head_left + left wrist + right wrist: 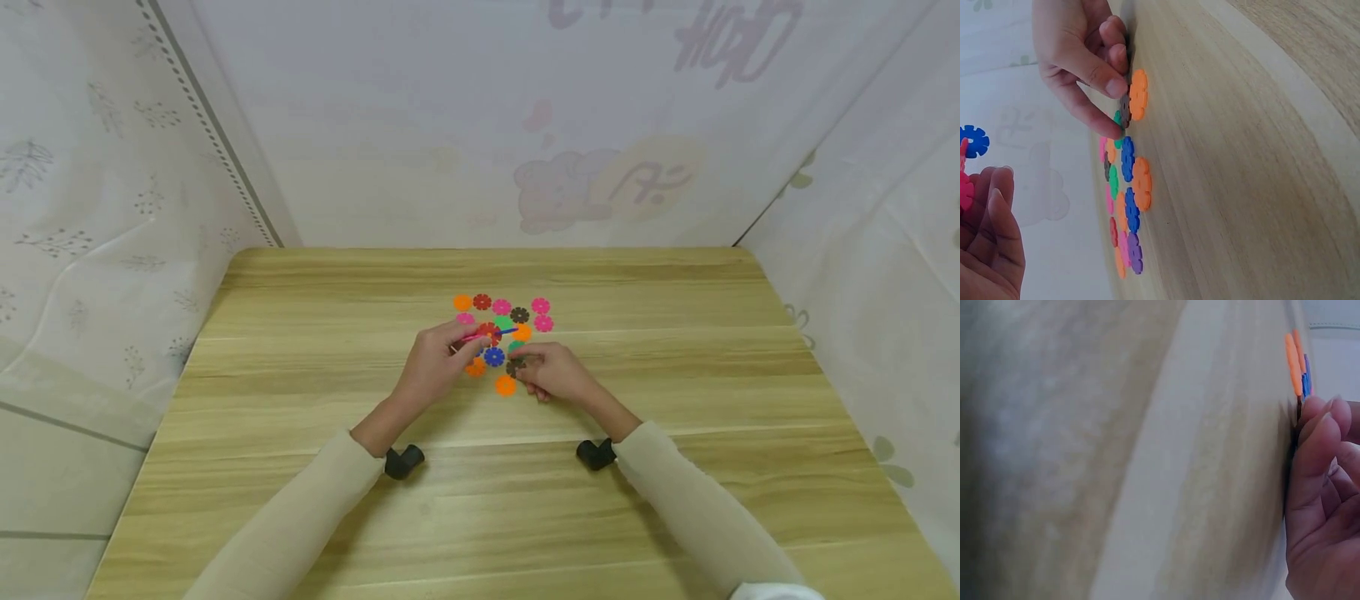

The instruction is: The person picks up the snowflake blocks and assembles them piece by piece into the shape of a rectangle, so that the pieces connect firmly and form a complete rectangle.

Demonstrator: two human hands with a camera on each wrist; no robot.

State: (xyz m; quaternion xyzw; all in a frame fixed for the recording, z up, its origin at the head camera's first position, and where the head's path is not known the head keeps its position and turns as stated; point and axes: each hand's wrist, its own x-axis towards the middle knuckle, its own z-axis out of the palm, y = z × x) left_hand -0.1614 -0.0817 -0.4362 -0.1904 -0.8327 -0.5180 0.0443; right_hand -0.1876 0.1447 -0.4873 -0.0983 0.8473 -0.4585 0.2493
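Note:
Several flat flower-shaped plastic discs (501,333) in orange, pink, red, blue, green and brown lie clustered mid-table. My left hand (476,340) is raised just above them and pinches a small joined piece of a pink disc and a blue disc (491,335); in the left wrist view the blue disc (974,140) sticks out above that hand (994,187). My right hand (527,363) rests on the table and pinches a brown disc (515,366) lying at the cluster's near edge, beside an orange disc (506,385). The left wrist view shows the thumb and forefinger on the brown disc (1125,110).
The wooden table (300,500) is walled by white patterned cloth at the back and both sides. Black wrist mounts (403,461) sit under both sleeves. In the right wrist view only the curled fingers (1319,487) and edge-on orange discs (1294,362) show.

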